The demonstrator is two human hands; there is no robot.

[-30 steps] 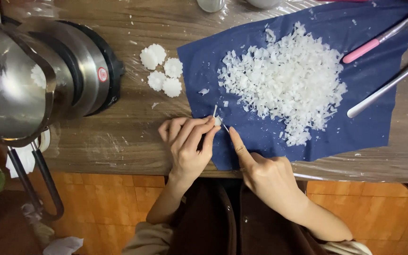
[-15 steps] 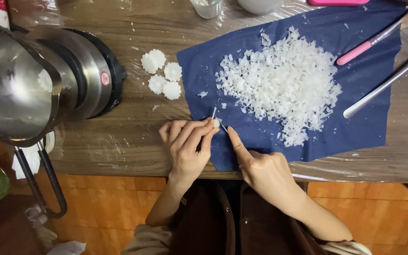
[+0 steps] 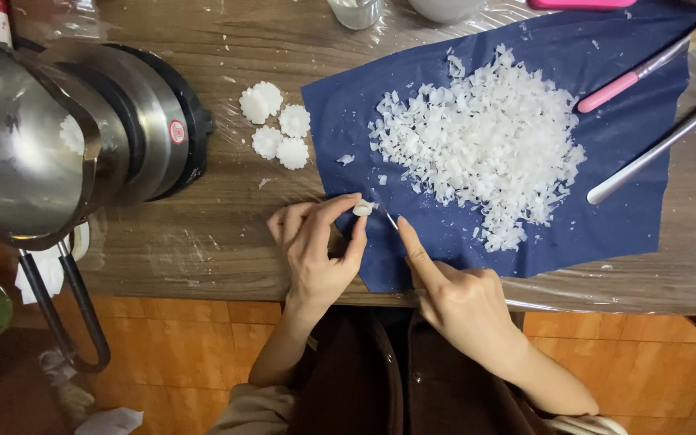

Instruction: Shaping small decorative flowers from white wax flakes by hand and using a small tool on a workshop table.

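My left hand (image 3: pixel 316 246) pinches a small white wax piece (image 3: pixel 362 209) between thumb and forefinger at the near left edge of a dark blue cloth (image 3: pixel 525 242). My right hand (image 3: pixel 453 286) holds a thin blade (image 3: pixel 387 216), forefinger stretched along it, with its tip against the piece. A large heap of white wax flakes (image 3: pixel 481 145) lies on the cloth beyond my hands. Several flower-shaped white wax pieces (image 3: pixel 274 125) sit on the wooden table (image 3: pixel 203 234) left of the cloth.
A steel pot (image 3: pixel 18 145) with a long handle rests on a round black-based heater (image 3: pixel 159 121) at the left. A pink-handled brush (image 3: pixel 646 68) and a metal spoon (image 3: pixel 662 145) lie at the right. Two cups stand at the far edge. The table's near edge runs below my wrists.
My hands and the white piece have stayed in nearly the same spot; the left fingers shifted slightly on the piece. The view drifted a little.
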